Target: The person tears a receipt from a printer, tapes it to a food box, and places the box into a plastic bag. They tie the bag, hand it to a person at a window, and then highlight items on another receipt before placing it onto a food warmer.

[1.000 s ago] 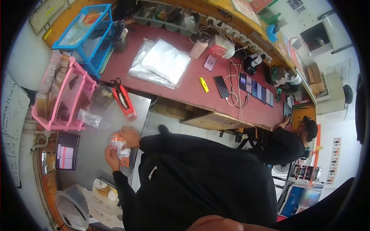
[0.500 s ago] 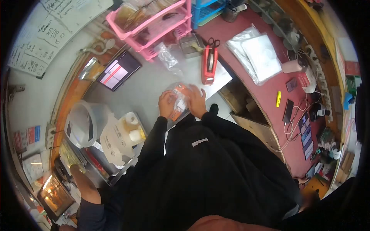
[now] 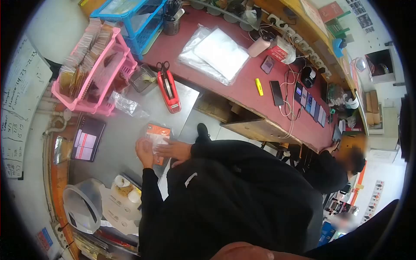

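Observation:
An orange-and-white packet (image 3: 158, 131) in clear plastic lies at the edge of the grey metal table (image 3: 117, 143). My left hand (image 3: 144, 153) grips its left side, fingers curled against the plastic. Across its middle lies my right hand (image 3: 177, 150), fingers stretched out over the white part. Whether the plastic is sealed cannot be made out. Beyond the hands are a crumpled clear plastic bag (image 3: 128, 105) and a red tape dispenser (image 3: 170, 93) with scissors (image 3: 163, 66) at its far end.
A pink rack (image 3: 82, 102) full of packets and a blue rack (image 3: 138, 32) stand at the back. A tablet (image 3: 88, 138) and a clear bucket (image 3: 82, 208) are on the left. Plastic bags (image 3: 216, 54) and phones (image 3: 276, 93) lie on the red counter (image 3: 236, 93). Another person (image 3: 323, 171) sits right.
The view has swung right, bringing another person into sight. My right hand has flattened across the packet, while my left hand stays at its left side.

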Motion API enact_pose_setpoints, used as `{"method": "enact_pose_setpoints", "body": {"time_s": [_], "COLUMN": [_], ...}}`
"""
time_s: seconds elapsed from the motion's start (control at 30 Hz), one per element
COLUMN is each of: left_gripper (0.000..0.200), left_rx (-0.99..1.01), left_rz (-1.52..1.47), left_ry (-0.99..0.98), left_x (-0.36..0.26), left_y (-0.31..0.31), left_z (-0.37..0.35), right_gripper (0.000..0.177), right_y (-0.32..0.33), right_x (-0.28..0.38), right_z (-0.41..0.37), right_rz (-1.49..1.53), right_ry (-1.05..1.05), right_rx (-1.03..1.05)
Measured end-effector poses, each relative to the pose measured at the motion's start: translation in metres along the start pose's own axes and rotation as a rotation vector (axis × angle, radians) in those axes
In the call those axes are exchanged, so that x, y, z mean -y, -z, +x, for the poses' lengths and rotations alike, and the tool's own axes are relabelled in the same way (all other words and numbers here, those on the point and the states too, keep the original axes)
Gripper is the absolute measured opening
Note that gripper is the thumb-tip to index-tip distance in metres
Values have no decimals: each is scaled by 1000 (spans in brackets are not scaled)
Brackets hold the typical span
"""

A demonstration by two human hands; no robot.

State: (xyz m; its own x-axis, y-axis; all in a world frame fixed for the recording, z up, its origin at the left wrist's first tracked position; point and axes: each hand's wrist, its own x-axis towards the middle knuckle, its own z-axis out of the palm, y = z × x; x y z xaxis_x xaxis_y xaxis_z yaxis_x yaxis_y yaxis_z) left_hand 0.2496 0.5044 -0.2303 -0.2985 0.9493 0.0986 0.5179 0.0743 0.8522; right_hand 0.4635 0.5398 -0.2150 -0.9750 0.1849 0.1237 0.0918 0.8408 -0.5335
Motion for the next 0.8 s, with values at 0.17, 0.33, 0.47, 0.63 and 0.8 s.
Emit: {"method": "enact_pose_setpoints", "body": {"time_s": [0.17,0.33,0.47,0.63,0.8], "left_gripper": [50,58,33,22,22], "left_rx": [-61,62,177,336,210], "left_rz": [136,595,668,-51,-472], "left_ry": [-57,-5,148,89,110], "left_x": [-29,-66,-57,-47,-234], "left_y": [12,33,22,12,-13], "left_z": [-6,-24,-30,2,1], "right_gripper": [97,103,87,69,74], "right_y": [5,11,35,42,118], "right_x": [1,7,13,1,45], "right_z": [-8,-5,-12,-49,-163], "right_rz": [-20,-160,59,137,1179], "right_ry": [-220,-317,-400,-477,-741], "right_rx": [-129,-204,-58,-493,-913]}}
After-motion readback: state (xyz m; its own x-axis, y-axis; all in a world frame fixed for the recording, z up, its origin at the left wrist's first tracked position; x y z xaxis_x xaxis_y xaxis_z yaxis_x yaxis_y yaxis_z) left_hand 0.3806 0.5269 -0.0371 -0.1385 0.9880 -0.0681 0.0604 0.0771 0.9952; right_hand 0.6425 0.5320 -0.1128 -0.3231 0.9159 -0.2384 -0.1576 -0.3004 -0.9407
